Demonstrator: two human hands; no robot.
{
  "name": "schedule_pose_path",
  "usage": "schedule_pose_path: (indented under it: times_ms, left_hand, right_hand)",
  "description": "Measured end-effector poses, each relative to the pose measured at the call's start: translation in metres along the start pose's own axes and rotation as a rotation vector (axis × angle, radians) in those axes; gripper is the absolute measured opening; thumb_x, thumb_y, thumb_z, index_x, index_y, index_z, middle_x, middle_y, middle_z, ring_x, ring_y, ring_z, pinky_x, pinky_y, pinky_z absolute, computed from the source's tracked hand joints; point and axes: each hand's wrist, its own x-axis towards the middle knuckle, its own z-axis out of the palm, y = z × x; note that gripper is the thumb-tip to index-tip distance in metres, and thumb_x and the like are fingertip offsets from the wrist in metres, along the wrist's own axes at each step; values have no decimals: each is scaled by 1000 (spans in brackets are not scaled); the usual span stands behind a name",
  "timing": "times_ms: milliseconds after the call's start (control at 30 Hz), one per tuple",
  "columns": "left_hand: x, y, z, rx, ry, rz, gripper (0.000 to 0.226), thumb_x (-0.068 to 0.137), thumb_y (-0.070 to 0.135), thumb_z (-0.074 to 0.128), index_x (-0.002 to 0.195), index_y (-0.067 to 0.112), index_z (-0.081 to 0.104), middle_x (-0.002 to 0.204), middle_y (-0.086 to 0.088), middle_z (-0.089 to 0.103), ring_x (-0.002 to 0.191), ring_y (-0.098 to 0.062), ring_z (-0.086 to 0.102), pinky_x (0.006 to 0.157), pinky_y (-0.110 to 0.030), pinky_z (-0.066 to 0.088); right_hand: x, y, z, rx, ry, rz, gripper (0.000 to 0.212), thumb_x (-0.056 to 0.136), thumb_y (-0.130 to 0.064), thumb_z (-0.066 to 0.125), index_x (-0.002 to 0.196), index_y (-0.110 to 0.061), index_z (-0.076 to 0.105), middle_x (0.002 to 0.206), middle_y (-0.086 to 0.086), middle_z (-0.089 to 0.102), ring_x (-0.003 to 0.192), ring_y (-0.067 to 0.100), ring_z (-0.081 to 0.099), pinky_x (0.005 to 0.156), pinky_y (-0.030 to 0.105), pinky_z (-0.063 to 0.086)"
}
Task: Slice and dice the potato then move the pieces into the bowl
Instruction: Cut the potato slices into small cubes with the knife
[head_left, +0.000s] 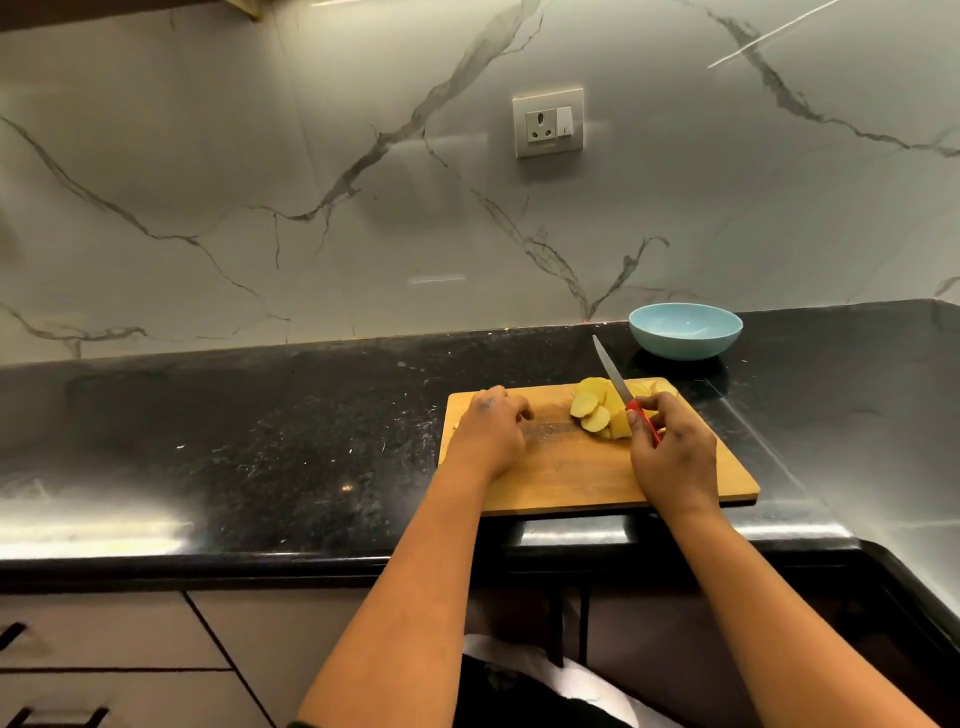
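You've got the potato (597, 410) down to a fanned heap of round slices at the twelve o'clock end of the board (571, 478), so slicing looks done or close to it. No cubes show yet: dicing is all ahead of you, by the look of it.

Your right hand (670, 457) has its grip wrapped round the red handle of the knife (621, 389), fingers curled tight, blade raised and pointing toward eleven o'clock over the slices. Whether the edge touches the potato is hard to tell from here.

Your left hand (491, 434) sits at nine o'clock of the slices, apart from them, fingers curled loosely, holding nothing and resting on the board.

The bowl (685, 332) waits at one o'clock of the board on the dark surface (260, 441), and it looks empty: not a single piece has gone in.

So you're roughly partway: stack or line up those slices, cut strips, cross-cut, then carry everything over.
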Motion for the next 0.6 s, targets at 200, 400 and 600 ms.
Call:
schedule_pose_path:
  times_ms: [200,400,600]
  left_hand:
    - [43,44,16,-142,-208,-91,54,95,31,61,145,21,44,144,-3,49,130,-22,47,104,-36,44]
    - [68,45,38,-272,-333,-180,74,91,33,68,153,24,28,146,-3,49,136,-26,42,109,-45,41]
    - [71,34,40,-248,-339,-170,63,84,46,72,138,29,44,137,-2,50,125,-22,44,103,-41,44]
  right_hand:
    - [1,1,1,16,-35,24,7,93,-14,63,99,-10,63,81,-4,57,71,11,54,62,26,47]
    - [2,2,0,38,-61,41,9,92,-15,63,101,-12,64,78,-6,57,67,6,54,60,25,50]
    - [3,1,0,53,-66,36,7,92,-15,64,99,-14,63,77,-8,56,67,6,55,57,23,50]
